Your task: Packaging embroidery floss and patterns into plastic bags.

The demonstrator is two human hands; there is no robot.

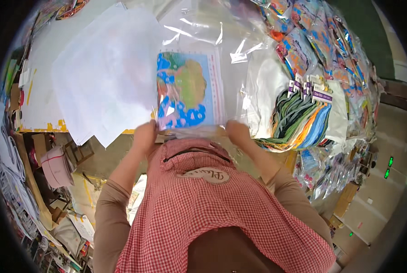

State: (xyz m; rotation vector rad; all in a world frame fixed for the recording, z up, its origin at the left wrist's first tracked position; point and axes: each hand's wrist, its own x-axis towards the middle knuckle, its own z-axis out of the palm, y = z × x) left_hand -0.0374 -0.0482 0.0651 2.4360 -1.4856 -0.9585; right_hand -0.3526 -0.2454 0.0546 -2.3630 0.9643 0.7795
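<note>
A clear plastic bag (233, 91) lies at the table's near edge, right in front of me. Inside or under its film shows a colourful printed sheet (192, 86) with a green tree shape, blue patches and a pale margin on the right. My left hand (145, 135) is closed at the bag's near left corner. At the near right corner my right hand (238, 133) is closed on the bag too. The fingertips of both hands are partly hidden.
White paper sheets (105, 77) are spread on the left. To the right, bundles of coloured embroidery thread (301, 118) with card tags lie on white cloth (260, 95). Behind them are piled colourful plastic-wrapped packets (303, 45). A pink bundle (57, 167) sits below the table at left.
</note>
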